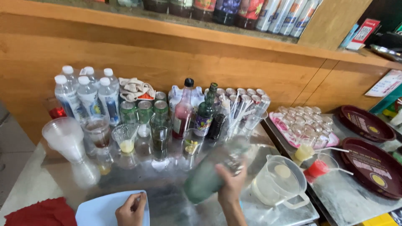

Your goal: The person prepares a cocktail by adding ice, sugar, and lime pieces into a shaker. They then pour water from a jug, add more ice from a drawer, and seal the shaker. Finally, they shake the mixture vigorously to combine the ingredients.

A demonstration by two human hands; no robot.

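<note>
Two hands are busy: my right hand (231, 184) is clenched round the upper end of a blurred, dark green glass bottle (207, 178), tilted above the steel counter (167, 196) just left of the clear plastic measuring jug (278, 182). My left hand (132, 209) pinches the edge of a pale blue plastic tray (98, 211) left of the bottle. I judge the bottle heavy, slick and breakable; gripping nearer its body seems safer.

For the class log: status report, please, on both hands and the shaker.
Right hand gripping blurred green-and-clear shaker, tilted. Left hand resting on pale blue board. Clear jug close beside the shaker.
</note>
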